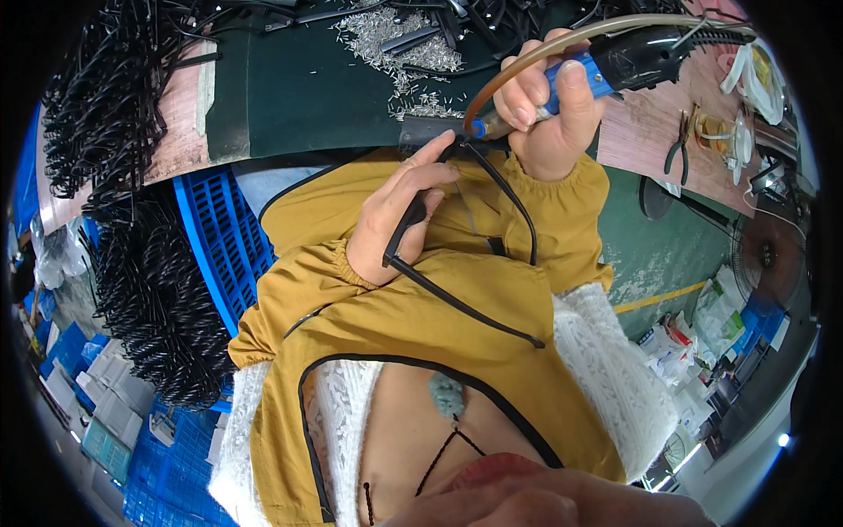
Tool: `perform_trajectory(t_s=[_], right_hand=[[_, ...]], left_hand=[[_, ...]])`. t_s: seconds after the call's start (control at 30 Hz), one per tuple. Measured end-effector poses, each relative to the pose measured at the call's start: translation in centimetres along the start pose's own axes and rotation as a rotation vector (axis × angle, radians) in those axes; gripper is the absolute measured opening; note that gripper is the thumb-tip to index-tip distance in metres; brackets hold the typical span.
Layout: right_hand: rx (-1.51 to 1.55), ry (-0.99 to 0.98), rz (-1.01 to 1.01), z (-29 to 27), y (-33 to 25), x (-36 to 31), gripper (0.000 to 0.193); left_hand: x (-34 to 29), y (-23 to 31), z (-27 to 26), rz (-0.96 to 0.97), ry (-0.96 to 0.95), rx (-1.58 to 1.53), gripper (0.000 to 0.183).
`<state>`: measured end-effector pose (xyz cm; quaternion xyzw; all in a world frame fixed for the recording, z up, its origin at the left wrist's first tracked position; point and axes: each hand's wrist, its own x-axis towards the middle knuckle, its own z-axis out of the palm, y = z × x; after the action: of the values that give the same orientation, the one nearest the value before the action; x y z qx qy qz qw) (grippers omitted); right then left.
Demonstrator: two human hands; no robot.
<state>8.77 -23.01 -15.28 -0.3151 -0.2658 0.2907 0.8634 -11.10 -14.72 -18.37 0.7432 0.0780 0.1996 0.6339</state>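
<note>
My left hand (395,206) is closed around the front of a black eyeglasses frame (465,309), whose two temples hang open toward me. In my right hand (562,123) is an electric screwdriver (606,70) with a blue and black body, its tip pointing left. A brown tube (518,63) curves over the tool down to a blue piece at the tip. That tip is close to the hinge end of the frame; whether they touch, I cannot tell. Both hands are at the table edge, beside a dark block (423,132). My fingers partly hide the frame's front.
Small silvery screws (386,39) lie heaped on the dark green mat (290,88). Black eyeglasses frames are piled at the left (114,88), and more fill a blue basket (224,237). Pliers (677,151) lie at the right, and a fan (768,255) stands beyond.
</note>
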Motion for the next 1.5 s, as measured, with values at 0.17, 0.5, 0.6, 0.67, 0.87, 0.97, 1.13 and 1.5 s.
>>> perform_trajectory(t_s=[0.17, 0.5, 0.6, 0.67, 0.87, 0.97, 1.13, 1.5], right_hand=[[-0.02, 0.043, 0.01, 0.3, 0.5, 0.1, 0.015], [0.171, 0.101, 0.121, -0.1, 0.5, 1.2, 0.016], [0.011, 0.12, 0.034, 0.2, 0.3, 1.4, 0.016], [-0.015, 0.087, 0.006, 0.4, 0.2, 1.3, 0.019], [-0.073, 0.142, -0.018, 1.0, -0.2, 0.8, 0.021], [-0.081, 0.118, 0.018, 1.2, -0.2, 0.8, 0.021], [-0.146, 0.08, 0.05, -0.1, 0.3, 0.8, 0.017], [0.035, 0.126, 0.102, 0.1, 0.0, 0.1, 0.016]], left_hand=[[-0.3, -0.7, 0.5, 0.01, 0.04, -0.091, 0.031], [0.7, -0.4, 0.2, -0.048, 0.113, -0.195, 0.019], [0.6, 0.4, -0.4, -0.098, 0.054, -0.169, 0.022], [0.4, 0.3, -0.4, -0.089, 0.026, -0.145, 0.02], [-0.1, -1.0, 0.1, -0.038, 0.023, -0.177, 0.016], [-0.2, -1.2, 0.0, -0.036, 0.012, -0.167, 0.016], [-0.3, -1.8, 0.3, -0.038, 0.061, -0.192, 0.017], [0.0, -1.7, 0.4, 0.012, 0.08, -0.203, 0.011]])
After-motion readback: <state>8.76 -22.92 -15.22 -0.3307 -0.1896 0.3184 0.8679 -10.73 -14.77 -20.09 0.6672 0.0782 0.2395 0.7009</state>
